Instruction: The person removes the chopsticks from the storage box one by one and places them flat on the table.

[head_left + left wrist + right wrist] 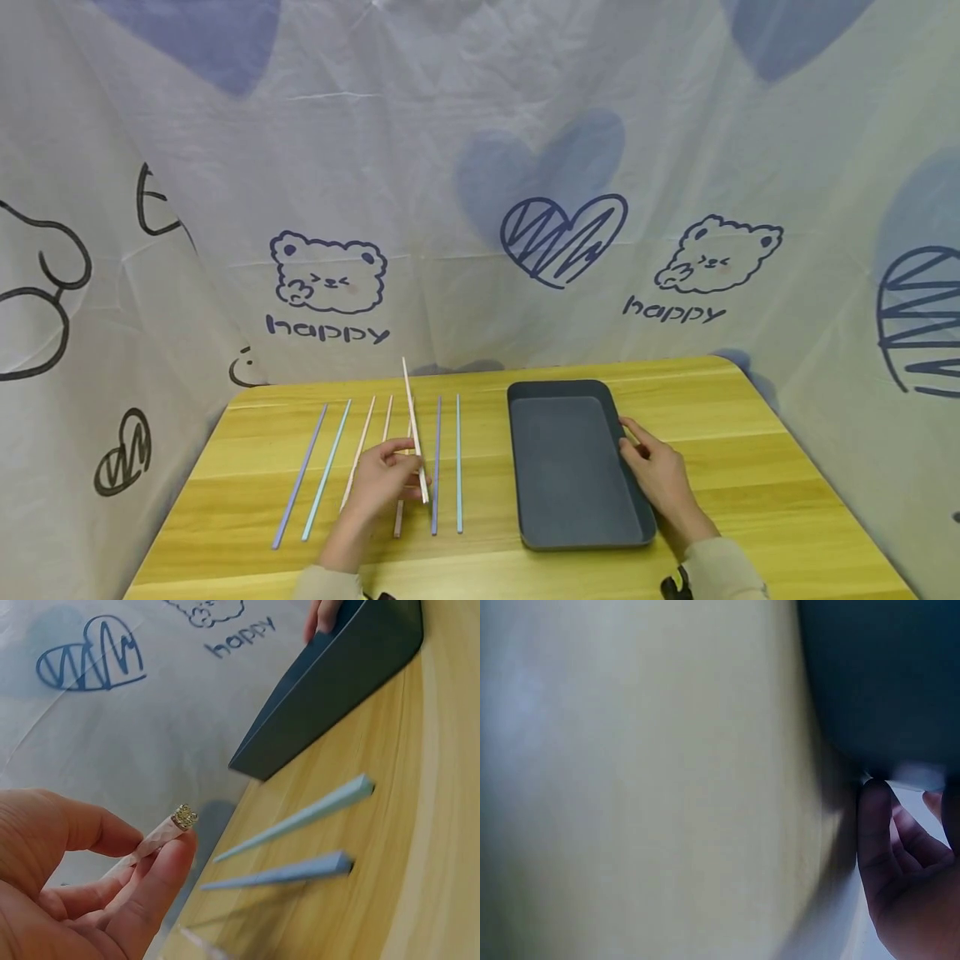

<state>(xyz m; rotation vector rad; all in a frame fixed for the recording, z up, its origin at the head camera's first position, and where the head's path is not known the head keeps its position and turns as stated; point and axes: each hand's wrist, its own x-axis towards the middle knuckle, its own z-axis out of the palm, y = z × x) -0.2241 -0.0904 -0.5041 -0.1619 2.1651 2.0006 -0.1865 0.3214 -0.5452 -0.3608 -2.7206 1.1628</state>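
My left hand (pixel 386 479) pinches a pale pink chopstick (pixel 411 408) near its thicker end, tilted up above the table. In the left wrist view the chopstick's gold-patterned tip (pixel 185 817) sticks out past my thumb and fingers. Several more chopsticks lie in a loose row beneath and beside this hand, among them a purple one (pixel 437 475) and a light blue one (pixel 459 467) just to its right. My right hand (pixel 660 471) holds the right side wall of a dark grey rectangular tray (pixel 583 535), with fingers outside the wall and thumb at the rim.
To the left lie another purple chopstick (pixel 300 477) and light blue chopstick (pixel 327 468), with pink chopsticks partly hidden by my left hand. The wood-grain table (pixel 757 483) backs onto a printed white curtain (pixel 450 300) that hangs around three sides.
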